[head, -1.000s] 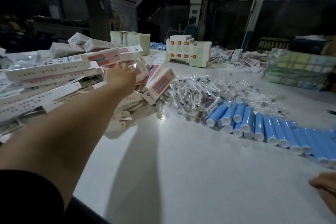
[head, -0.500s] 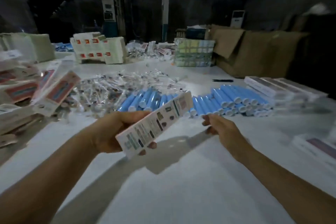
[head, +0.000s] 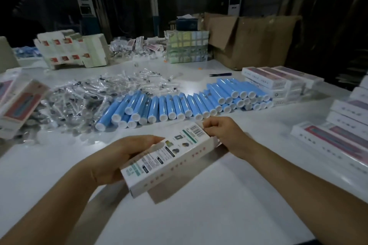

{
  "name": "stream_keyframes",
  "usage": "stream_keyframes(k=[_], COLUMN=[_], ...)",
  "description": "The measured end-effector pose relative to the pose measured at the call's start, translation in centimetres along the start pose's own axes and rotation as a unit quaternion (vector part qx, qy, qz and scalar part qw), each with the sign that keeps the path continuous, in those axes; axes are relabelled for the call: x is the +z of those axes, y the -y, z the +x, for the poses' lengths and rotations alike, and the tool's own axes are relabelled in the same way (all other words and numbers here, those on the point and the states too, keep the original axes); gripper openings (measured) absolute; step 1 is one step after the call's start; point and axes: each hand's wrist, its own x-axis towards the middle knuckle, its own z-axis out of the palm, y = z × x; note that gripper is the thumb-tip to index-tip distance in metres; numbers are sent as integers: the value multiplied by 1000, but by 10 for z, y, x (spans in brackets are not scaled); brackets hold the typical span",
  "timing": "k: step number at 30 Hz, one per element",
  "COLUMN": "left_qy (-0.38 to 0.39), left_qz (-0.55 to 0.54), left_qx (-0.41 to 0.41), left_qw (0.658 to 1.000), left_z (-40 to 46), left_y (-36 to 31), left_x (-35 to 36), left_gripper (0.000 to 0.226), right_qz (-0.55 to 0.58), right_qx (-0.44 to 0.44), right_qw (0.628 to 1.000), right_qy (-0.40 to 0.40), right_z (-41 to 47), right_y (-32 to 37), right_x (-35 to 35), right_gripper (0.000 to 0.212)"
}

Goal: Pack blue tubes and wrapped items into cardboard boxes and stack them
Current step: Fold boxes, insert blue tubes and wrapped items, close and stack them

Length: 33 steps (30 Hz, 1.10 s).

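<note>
From the head view, the person is holding a slim white carton (head: 169, 157) above the table (head: 219, 215), printed back facing up. The left hand (head: 119, 159) is gripping its near half, fingers curled around the far edge. The right hand (head: 223, 131) is pinching the carton's far end, apparently working the end flap. Just beyond both hands, the blue tubes (head: 179, 103) are lying in a row with caps toward the person; further out past the left hand, the wrapped items (head: 83, 97) are sitting in a loose heap. Off to the right of the right hand, filled boxes (head: 278, 83) are stacked. To do this well, I would say the left hand should be bracing the carton square while the right is lifting the flap fully clear without creasing it.
</note>
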Motion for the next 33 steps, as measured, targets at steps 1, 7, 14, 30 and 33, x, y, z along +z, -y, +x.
stream_keyframes(k=[1,7,14,30,33], left_qy=[-33,-186,-275,-266,-278], left_qz=[67,635,726,739,745], left_qx=[19,73,124,163,171], left_qw=[997,746,618,598,582], left_z=[-1,3,27,27,27], left_y=[-1,-2,25,38,39], left_x=[-1,18,42,42,41], left_gripper=[36,46,88,49,51], right_qz=[-3,-21,-34,-306,-393], right_qx=[3,37,62,17,50], right_qw=[1000,999,997,952,918], right_qy=[-2,10,43,-1,25], right_z=[0,-4,-9,146,172], right_y=[1,3,6,66,68], right_x=[0,5,10,105,139], right_gripper=[26,16,12,21,14])
